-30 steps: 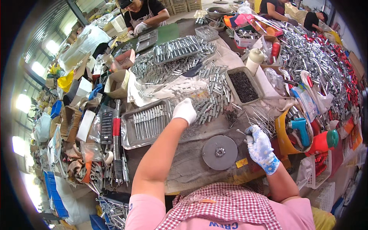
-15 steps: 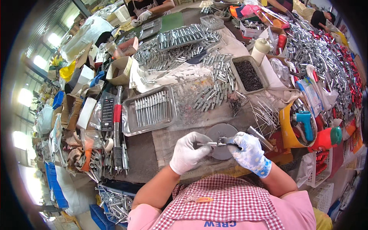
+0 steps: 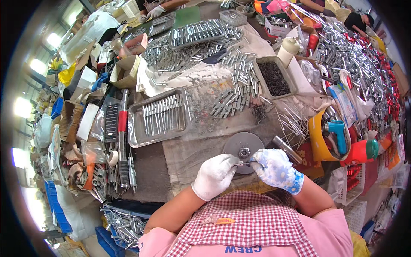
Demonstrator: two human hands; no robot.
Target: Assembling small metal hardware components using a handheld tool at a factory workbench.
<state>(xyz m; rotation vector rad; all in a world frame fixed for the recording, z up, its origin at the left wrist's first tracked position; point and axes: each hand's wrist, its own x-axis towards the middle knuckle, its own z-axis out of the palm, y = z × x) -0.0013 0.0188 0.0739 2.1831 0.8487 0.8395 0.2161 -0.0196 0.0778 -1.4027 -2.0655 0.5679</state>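
Both my hands meet over the near part of the bench, in front of a round grey disc (image 3: 231,145) with a small toothed metal fixture (image 3: 244,152) at its centre. My left hand (image 3: 215,176), in a white glove, pinches a small metal rod (image 3: 242,163). My right hand (image 3: 277,170), in a white and blue floral glove, has its fingers closed at the rod's other end; the fingertips hide the detail there. Left of the disc, a metal tray (image 3: 136,139) carries a row of slim silver metal shafts (image 3: 160,115).
Loose silver parts (image 3: 231,100) lie beyond the disc, beside a tray of dark pins (image 3: 274,79). A metal cylinder (image 3: 286,149) and thin rods (image 3: 293,124) lie at right. Nearby stands a yellow holder (image 3: 317,137) with a teal tool (image 3: 337,133). A co-worker's gloved hand (image 3: 155,12) shows far off.
My left hand has turned its fingers inward and closed more around the rod. Both hands sit slightly nearer me relative to the disc, so its central fixture shows more. The whole view has shifted slightly.
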